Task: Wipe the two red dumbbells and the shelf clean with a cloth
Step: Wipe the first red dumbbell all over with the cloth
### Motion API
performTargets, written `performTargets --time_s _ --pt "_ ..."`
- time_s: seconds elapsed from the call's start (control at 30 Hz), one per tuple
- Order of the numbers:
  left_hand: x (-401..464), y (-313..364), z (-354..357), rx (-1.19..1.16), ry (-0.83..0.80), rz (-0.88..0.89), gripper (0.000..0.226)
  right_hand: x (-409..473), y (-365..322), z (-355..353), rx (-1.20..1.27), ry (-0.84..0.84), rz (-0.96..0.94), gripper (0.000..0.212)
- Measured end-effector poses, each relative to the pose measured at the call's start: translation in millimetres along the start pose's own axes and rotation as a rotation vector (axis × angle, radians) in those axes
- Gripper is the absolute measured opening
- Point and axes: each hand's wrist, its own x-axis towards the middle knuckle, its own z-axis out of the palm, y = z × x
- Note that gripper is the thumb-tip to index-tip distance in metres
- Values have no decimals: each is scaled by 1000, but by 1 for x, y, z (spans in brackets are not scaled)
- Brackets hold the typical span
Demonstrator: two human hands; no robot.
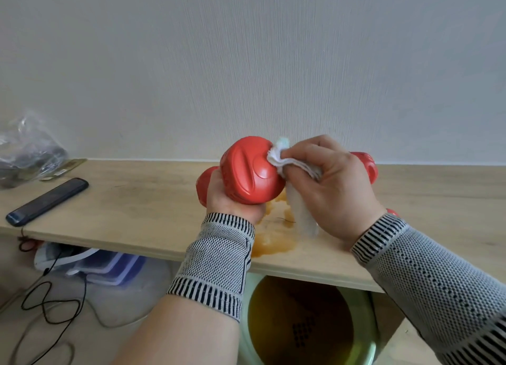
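Note:
My left hand (229, 204) grips a red dumbbell (250, 170) by its handle and holds it above the wooden shelf (142, 200), one head turned toward me. My right hand (331, 184) is closed around a white cloth (284, 159) and presses it against that head's right side. The cloth's tail hangs down to the shelf. A second red dumbbell (367, 166) lies on the shelf behind my right hand, mostly hidden. An orange-brown wet stain (273, 243) spreads on the shelf below my hands.
A dark phone (48, 202) lies on the shelf's left part, with a clear plastic bag (27, 148) behind it by the wall. Under the shelf stand a green basin (309, 323), a clear bin with blue-edged lids (109, 266) and black cables (46, 301).

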Motion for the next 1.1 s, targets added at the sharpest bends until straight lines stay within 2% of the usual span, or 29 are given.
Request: performTargets --time_s 0.13,0.33,0.43,0.63,0.8,0.97,1.03,1.1 --pt "2 -1 2 -25 -3 -17 29 1 -4 0 21 39 2 19" --pt "5 7 1 -115 18 31 29 -13 -2 3 -2 -47 -39 13" --pt "6 3 3 -166 15 12 27 -13 -2 1 -20 -17 -65 13" --pt "5 -5 3 -106 -26 0 27 -14 -8 9 -70 -77 -193 14" --pt "12 -6 8 -197 85 -38 22 -11 9 -4 -108 7 -89 11" --pt "9 -6 6 -143 60 -61 27 -15 -1 3 -97 -52 -157 9" --pt "8 -5 8 -173 79 -57 30 -11 3 -1 -48 -20 -79 8" --pt "7 -7 11 -169 116 -34 20 -6 9 -6 7 15 46 11"
